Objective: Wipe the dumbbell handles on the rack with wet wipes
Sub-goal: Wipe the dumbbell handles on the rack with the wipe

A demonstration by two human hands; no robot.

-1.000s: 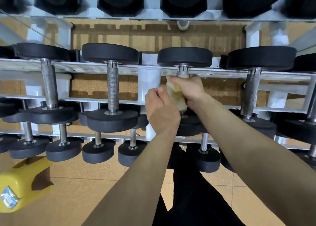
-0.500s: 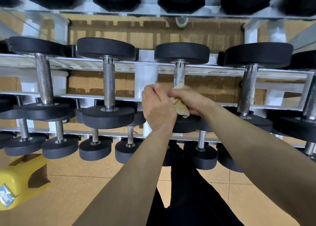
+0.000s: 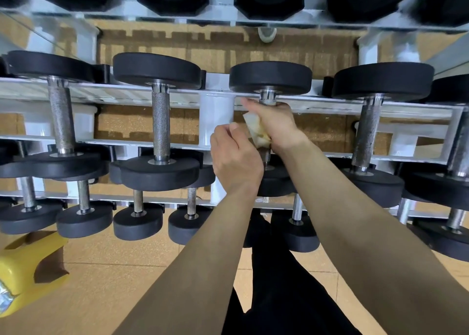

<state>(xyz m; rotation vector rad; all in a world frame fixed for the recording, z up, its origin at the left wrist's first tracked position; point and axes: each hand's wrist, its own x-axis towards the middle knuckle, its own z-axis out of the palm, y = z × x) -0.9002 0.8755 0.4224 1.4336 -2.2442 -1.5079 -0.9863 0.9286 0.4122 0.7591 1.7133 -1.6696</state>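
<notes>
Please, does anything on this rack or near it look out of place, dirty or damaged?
The dumbbells sit straight in their rows on the rack; none looks askew or damaged. Two things stand out: the wet wipe around the handle is stained yellow-brown, and a yellow container sits tilted at lower left.

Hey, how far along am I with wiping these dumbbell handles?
Done: nothing shows which were wiped, so I cannot tell. In hand: your right hand grips the wipe around the handle of the dumbbell straight ahead, near its far end; your left hand is curled beside it. Left: unclear too; the neighbouring handles look alike, wiped or not.
</notes>
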